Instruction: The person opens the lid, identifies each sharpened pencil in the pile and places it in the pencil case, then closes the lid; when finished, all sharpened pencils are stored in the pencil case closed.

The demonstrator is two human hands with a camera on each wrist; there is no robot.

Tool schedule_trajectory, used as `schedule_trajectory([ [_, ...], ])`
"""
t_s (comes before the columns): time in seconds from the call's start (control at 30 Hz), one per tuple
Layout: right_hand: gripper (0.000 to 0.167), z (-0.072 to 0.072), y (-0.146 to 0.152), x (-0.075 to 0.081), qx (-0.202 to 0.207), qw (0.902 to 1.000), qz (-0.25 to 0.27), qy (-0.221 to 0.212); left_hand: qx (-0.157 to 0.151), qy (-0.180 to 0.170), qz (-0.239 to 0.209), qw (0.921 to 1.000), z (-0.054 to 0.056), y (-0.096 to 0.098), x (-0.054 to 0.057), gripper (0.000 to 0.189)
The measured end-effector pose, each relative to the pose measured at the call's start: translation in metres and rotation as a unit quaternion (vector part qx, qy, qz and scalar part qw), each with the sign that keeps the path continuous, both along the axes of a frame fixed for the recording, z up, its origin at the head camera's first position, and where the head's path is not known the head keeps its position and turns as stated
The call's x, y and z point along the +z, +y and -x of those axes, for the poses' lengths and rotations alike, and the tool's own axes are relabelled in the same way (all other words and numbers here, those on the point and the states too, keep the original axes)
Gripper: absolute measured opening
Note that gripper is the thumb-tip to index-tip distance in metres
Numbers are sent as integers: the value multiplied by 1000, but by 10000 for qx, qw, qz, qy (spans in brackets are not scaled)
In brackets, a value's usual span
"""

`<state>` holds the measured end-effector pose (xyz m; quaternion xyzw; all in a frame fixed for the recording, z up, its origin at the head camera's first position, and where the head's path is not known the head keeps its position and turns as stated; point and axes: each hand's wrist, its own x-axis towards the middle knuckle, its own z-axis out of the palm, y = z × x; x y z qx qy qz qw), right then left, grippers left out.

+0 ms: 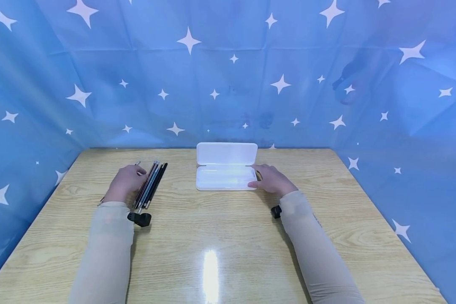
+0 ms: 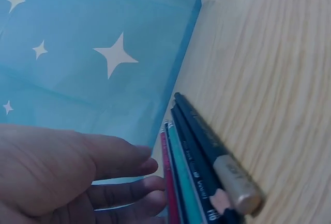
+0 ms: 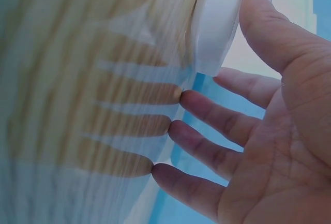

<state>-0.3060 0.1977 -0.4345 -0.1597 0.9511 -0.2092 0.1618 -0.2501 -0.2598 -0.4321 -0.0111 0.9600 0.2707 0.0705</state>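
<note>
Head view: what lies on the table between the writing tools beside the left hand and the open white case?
Nothing; the head view shows only bare tabletop between the writing tools and the white case.

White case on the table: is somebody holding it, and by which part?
Yes: the right hand holds the case at its right end, with thumb and forefinger.
</note>
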Motion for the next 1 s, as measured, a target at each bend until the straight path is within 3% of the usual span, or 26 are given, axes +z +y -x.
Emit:
schedule_trajectory([
  [0.23, 76, -1, -1, 1, 53, 10000, -23, 25, 214, -99, -202, 9995, 2, 2, -6, 40],
  [0.53, 74, -1, -1, 2, 49, 10000, 62, -11, 184, -257, -712, 9970, 5, -6, -13, 41],
  [1.0, 76, 0, -1, 1, 29, 10000, 53, -50, 172, -521, -937, 9941, 3, -8, -6, 46],
])
